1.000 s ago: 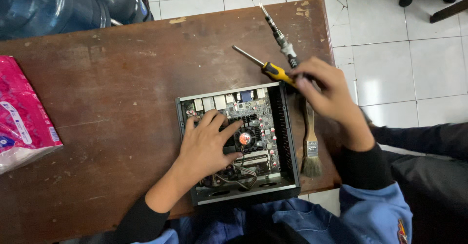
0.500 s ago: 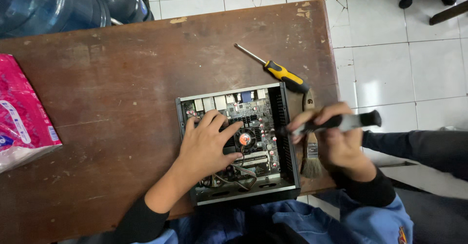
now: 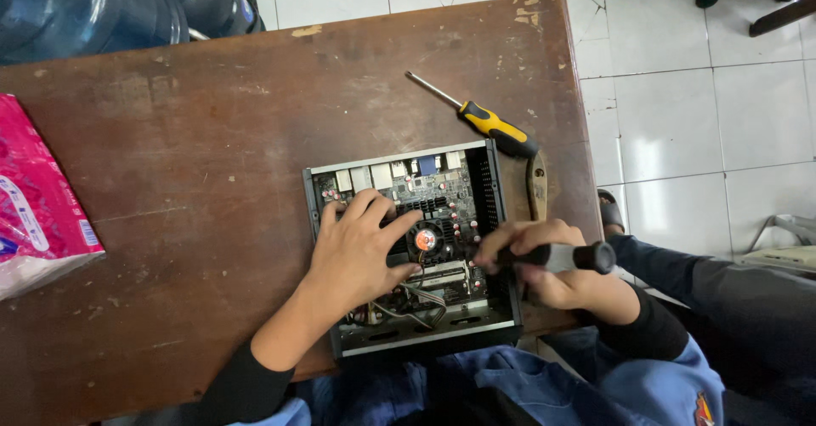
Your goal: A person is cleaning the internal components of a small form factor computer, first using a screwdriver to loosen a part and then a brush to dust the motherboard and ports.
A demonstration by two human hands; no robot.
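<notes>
Black and grey tool handle (image 3: 557, 257) wrapped by curled fingers (image 3: 518, 241) of the right hand (image 3: 561, 273), tip aimed left into the case (image 3: 484, 179), working end hidden behind knuckles. Left hand (image 3: 361, 252) flat on the board (image 3: 425, 196), fingers (image 3: 361, 209) spread, thumb stretched toward the small fan (image 3: 424, 240) with its orange hub. Case open-topped near the front edge of the table (image 3: 212, 137), board, fan and ribbon cables near the front wall all exposed.

Judged by that: lid already off, inside reached; board, fan and cables seemingly in place, so removal or cleaning of parts appears mostly ahead. Cannot tell whether any screw is out.

Just right of the case: a brush (image 3: 536, 184), partly under the right hand. Just beyond the case's far right corner: a yellow screwdriver (image 3: 489, 124), angled, shaft pointing up-left.

Room: right table edge close beside the case, tiled floor (image 3: 697, 103) beyond, little margin for the right elbow. Front wall of the case about level with the table's front edge, lap below. Broad bare wood to the left up to a pink packet (image 3: 38, 205) at the left edge; water bottles (image 3: 93, 5) beyond the far edge.
</notes>
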